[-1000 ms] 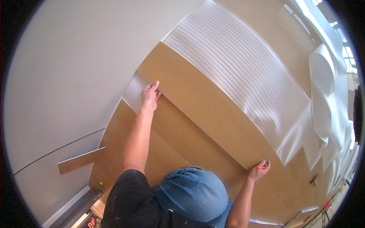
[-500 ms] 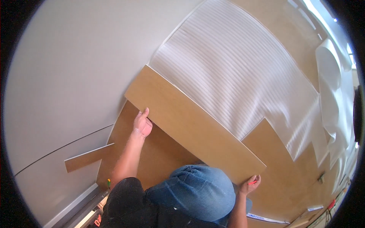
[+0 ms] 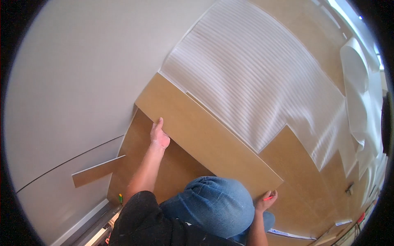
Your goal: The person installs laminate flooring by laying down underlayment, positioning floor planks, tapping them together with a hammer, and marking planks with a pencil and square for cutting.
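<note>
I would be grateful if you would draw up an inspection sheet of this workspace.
Surface: brown boards and ribbed white underlay.
Job's things: long brown plank, slanting across the view; red pencil-like tool.
Clutter: short brown strip by the wall; small green-and-yellow item; small dark object on the boards, kind unclear.
Grip: left hand on the plank's near edge, thumb on top; right hand at its right end, holding the red tool.
Cables: none certain; thin dark line on the wall, nature unclear.
Surroundings: pale grey wall left, loose white sheeting right.
</note>
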A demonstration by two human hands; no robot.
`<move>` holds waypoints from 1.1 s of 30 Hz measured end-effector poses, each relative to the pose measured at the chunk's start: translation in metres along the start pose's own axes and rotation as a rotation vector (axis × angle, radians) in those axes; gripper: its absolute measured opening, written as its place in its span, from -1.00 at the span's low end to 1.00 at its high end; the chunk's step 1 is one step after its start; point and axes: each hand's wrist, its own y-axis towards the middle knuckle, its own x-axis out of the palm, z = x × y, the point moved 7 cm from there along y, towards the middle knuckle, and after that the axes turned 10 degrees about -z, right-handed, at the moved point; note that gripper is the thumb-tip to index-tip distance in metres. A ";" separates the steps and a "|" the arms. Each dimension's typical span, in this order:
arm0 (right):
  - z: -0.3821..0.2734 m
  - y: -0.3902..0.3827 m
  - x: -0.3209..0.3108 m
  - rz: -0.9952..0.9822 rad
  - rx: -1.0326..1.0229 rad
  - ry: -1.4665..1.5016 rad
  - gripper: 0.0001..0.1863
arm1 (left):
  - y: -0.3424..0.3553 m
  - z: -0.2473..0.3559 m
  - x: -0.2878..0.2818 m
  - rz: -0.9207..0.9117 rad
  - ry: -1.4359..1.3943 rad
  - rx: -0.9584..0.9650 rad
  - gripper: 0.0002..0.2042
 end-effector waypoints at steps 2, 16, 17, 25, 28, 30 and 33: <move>0.003 -0.005 0.004 0.022 -0.010 0.042 -0.54 | 0.000 0.000 0.004 0.035 0.029 0.006 -0.62; -0.018 -0.007 0.003 0.026 -0.006 0.017 -0.58 | 0.016 -0.010 0.003 -0.084 0.057 -0.038 -0.48; -0.033 -0.002 -0.001 0.067 -0.029 -0.058 -0.58 | 0.019 -0.020 -0.010 -0.085 0.022 -0.066 -0.48; -0.030 0.005 -0.015 0.104 0.040 -0.171 -0.55 | 0.026 -0.019 -0.001 -0.010 0.131 -0.092 -0.52; -0.068 0.015 -0.012 0.175 -0.085 -0.230 -0.56 | 0.021 0.000 -0.007 0.013 0.148 -0.076 -0.50; -0.108 0.025 -0.015 0.288 -0.184 -0.249 -0.59 | 0.025 -0.008 -0.006 0.023 0.161 -0.093 -0.50; -0.179 0.055 0.036 -0.193 -0.327 0.065 -0.68 | 0.032 -0.014 -0.009 0.047 0.195 -0.105 -0.50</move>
